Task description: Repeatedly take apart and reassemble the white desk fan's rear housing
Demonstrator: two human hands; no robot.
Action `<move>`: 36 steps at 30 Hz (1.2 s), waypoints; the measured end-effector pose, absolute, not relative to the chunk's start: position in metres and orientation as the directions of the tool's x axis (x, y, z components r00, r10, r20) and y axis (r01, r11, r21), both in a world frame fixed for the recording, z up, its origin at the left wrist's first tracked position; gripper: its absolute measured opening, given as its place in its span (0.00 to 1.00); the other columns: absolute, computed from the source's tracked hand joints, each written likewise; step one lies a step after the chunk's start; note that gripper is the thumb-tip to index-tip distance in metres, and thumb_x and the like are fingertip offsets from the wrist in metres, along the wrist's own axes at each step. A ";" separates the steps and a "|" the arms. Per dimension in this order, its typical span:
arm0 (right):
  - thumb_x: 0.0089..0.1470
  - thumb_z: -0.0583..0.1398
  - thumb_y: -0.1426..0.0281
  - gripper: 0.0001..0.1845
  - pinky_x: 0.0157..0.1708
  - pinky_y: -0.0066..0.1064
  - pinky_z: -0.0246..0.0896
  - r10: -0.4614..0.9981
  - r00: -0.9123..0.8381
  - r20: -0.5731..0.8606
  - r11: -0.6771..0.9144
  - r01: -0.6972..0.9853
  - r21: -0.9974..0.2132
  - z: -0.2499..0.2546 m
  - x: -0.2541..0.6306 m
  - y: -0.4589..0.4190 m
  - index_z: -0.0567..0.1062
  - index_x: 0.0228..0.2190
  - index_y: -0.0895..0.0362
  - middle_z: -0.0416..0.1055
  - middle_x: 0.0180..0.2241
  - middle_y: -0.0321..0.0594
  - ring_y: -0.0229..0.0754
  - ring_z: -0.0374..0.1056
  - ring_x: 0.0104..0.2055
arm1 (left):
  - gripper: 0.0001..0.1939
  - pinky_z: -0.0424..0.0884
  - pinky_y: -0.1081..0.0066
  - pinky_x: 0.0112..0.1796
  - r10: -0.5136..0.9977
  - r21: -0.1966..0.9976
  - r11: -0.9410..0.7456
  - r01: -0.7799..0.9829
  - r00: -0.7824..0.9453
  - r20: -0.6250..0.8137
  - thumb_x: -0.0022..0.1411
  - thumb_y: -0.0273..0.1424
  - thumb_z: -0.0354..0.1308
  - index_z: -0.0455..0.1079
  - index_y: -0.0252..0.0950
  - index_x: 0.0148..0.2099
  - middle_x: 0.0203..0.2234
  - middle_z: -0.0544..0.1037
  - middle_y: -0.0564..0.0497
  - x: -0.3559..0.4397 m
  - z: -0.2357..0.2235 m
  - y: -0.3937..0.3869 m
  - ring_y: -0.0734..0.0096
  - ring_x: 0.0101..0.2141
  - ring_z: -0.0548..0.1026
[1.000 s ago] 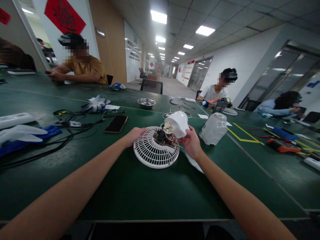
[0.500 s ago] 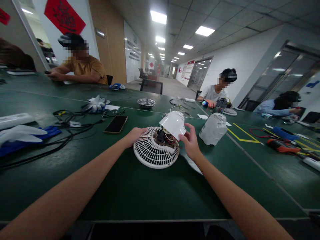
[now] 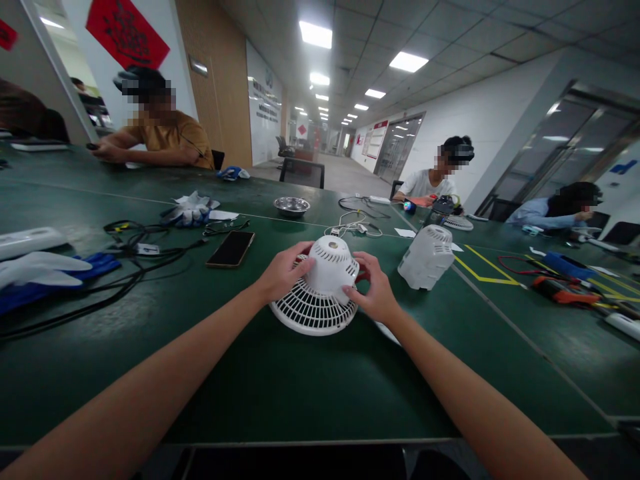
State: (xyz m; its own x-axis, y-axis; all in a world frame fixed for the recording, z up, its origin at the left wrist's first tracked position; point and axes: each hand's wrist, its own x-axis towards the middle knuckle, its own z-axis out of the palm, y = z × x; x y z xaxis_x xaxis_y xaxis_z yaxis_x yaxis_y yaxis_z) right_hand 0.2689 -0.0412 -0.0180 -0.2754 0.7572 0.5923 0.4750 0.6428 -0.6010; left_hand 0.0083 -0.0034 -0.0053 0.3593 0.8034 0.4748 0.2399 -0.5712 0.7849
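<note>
A white round fan grille lies flat on the green table in front of me. A white vented motor cover sits upright on its middle and hides the motor. My left hand is wrapped round the cover's left side. My right hand grips its right side, fingers curled against it. A second white fan housing stands just to the right, untouched.
A black phone, tangled black cables, gloves and a steel bowl lie further back on the left. Orange and blue tools lie at the right. Three other people sit at the far table edges.
My right hand has brought the white cover down from a tilted, lifted position onto the grille, hiding the motor. My left hand has moved from the grille's rim onto the cover.
</note>
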 end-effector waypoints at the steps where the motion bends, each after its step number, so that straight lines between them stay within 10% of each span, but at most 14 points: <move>1: 0.50 0.68 0.63 0.37 0.45 0.46 0.71 0.759 -0.276 0.590 0.641 0.478 -0.601 -0.017 0.269 -0.042 0.60 0.58 0.48 0.70 0.52 0.45 0.52 0.71 0.48 | 0.29 0.69 0.61 0.51 0.806 0.810 -0.543 0.220 0.407 0.429 0.63 0.42 0.58 0.65 0.39 0.64 0.55 0.77 0.44 0.010 -0.004 -0.006 0.52 0.53 0.75; 16: 0.56 0.64 0.57 0.38 0.50 0.51 0.67 0.761 -0.390 0.519 0.649 0.484 -0.587 -0.007 0.272 -0.046 0.58 0.63 0.48 0.70 0.53 0.46 0.53 0.70 0.47 | 0.38 0.71 0.59 0.42 0.791 0.744 -0.568 0.352 0.482 0.376 0.44 0.40 0.74 0.70 0.37 0.57 0.49 0.78 0.40 0.009 0.003 -0.011 0.51 0.44 0.76; 36: 0.51 0.68 0.58 0.41 0.46 0.51 0.69 0.781 -0.336 0.526 0.620 0.514 -0.592 0.002 0.271 -0.053 0.62 0.63 0.46 0.76 0.39 0.40 0.52 0.72 0.38 | 0.34 0.69 0.62 0.42 0.818 0.806 -0.495 0.325 0.487 0.306 0.45 0.41 0.73 0.74 0.38 0.55 0.48 0.77 0.39 0.009 0.001 -0.011 0.50 0.45 0.75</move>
